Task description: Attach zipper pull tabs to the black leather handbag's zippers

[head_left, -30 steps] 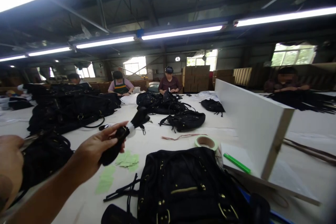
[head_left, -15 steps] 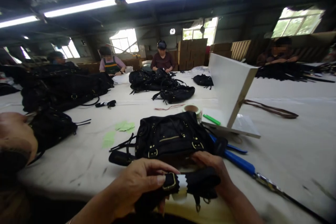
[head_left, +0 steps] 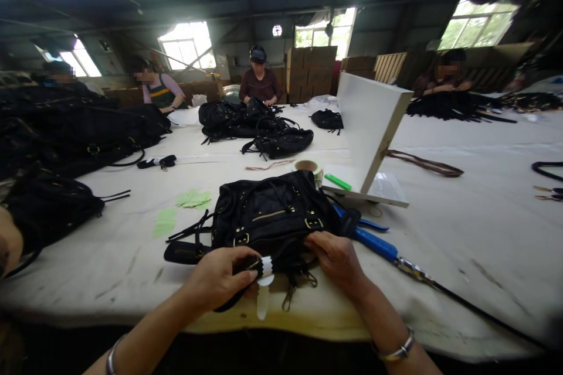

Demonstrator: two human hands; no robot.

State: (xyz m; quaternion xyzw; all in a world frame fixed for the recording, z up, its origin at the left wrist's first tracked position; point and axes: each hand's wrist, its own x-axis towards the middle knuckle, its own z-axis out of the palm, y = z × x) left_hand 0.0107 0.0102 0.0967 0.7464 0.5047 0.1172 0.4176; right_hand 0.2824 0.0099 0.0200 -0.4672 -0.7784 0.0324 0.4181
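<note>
A black handbag [head_left: 275, 211] with gold buckles and a zip lies in front of me on the white table. My left hand [head_left: 220, 278] pinches a folded black shoulder strap [head_left: 231, 303] wrapped in a white paper band [head_left: 265, 268]. The strap is held at the bag's near side, its far end dark against the bag; I cannot tell how much is inside. Metal snap hooks [head_left: 288, 297] dangle from it over the table edge. My right hand [head_left: 336, 258] grips the bag's near edge at the right, fingertips partly hidden.
Beside the bag are a blue-handled tool [head_left: 376, 244], a tape roll [head_left: 308, 169], a green marker-like stick [head_left: 338, 181] and a white upright board [head_left: 369, 129]. Green paper slips [head_left: 193, 199] lie left. Another person's hand [head_left: 9, 243] shows at the left edge. More black bags [head_left: 281, 142] and several seated people are beyond.
The strap in my left hand has moved forward against the bag's near side. My right hand still holds the bag's edge. The view has shifted, and the other person's hand at left is less visible.
</note>
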